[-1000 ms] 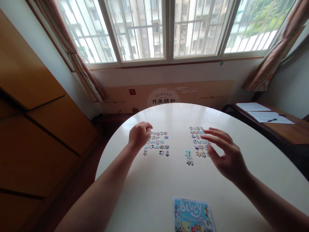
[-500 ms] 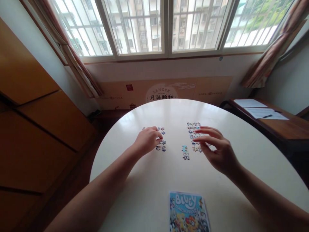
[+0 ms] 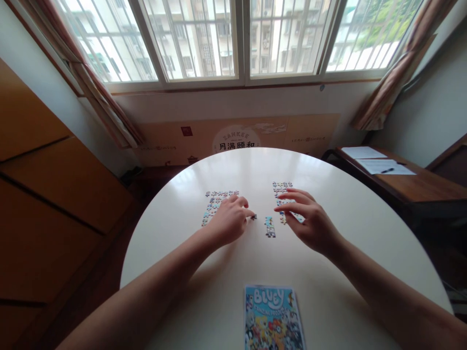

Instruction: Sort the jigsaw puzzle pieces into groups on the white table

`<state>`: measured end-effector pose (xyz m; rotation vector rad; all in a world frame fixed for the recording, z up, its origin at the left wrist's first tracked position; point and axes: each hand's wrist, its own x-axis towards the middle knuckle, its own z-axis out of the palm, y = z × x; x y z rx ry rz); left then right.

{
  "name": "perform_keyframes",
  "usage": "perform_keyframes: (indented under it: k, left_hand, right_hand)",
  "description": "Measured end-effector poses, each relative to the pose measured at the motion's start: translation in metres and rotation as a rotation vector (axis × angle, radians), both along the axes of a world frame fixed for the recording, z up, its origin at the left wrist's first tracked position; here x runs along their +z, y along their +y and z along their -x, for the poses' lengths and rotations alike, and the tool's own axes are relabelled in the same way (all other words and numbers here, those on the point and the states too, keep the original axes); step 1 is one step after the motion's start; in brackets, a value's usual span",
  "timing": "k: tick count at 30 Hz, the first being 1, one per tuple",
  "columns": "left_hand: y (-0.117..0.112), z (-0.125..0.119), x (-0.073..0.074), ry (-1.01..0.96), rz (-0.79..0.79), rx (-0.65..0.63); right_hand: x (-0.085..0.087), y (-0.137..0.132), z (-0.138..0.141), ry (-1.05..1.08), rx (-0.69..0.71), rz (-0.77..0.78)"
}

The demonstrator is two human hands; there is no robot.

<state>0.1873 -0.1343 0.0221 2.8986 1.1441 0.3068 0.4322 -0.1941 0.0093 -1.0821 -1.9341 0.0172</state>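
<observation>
A small dark jigsaw piece (image 3: 254, 217) is at the fingertips of my left hand (image 3: 233, 216), whose fingers are pinched on it just above the white table. Behind and left of that hand lie rows of loose jigsaw pieces (image 3: 213, 206), partly covered by it. My right hand (image 3: 308, 216) hovers over a second group of jigsaw pieces (image 3: 282, 184), fingers spread and holding nothing visible. Between the two hands, a short joined strip of jigsaw pieces (image 3: 270, 227) lies flat, blue at its far end.
The round white table (image 3: 182, 301) carries everything. Near its front edge lies a colourful "Bluey" picture card (image 3: 273, 316). To the right stands a wooden desk (image 3: 416, 187) with paper sheets (image 3: 386, 166) and a pen (image 3: 387, 170). A tan printed board (image 3: 156, 141) leans below the window.
My left hand has moved from the left group toward the joined strip, bringing a piece out with it. My right hand keeps about its place over the right group. The view has shifted slightly.
</observation>
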Motion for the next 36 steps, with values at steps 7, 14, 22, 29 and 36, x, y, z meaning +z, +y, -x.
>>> perform_keyframes:
  k: [7, 14, 22, 29, 36]
  left_hand:
    - [-0.022, -0.001, 0.019, 0.021, 0.114, -0.122]
    - [-0.018, 0.002, 0.017, 0.026, 0.107, -0.108]
    - [-0.02, -0.002, 0.011, -0.01, 0.126, -0.098]
    - [-0.019, -0.004, 0.011, -0.02, 0.138, -0.102]
    - [-0.019, -0.005, 0.008, -0.052, 0.134, -0.111]
  right_hand:
    - [-0.007, 0.0, -0.006, -0.286, 0.022, 0.196]
    - [0.0, -0.007, -0.003, -0.402, 0.107, 0.272]
    - [-0.006, -0.001, -0.001, -0.401, 0.134, 0.37]
    - [-0.014, 0.008, -0.001, -0.382, 0.092, 0.35]
    - [-0.015, 0.011, -0.001, -0.392, 0.095, 0.315]
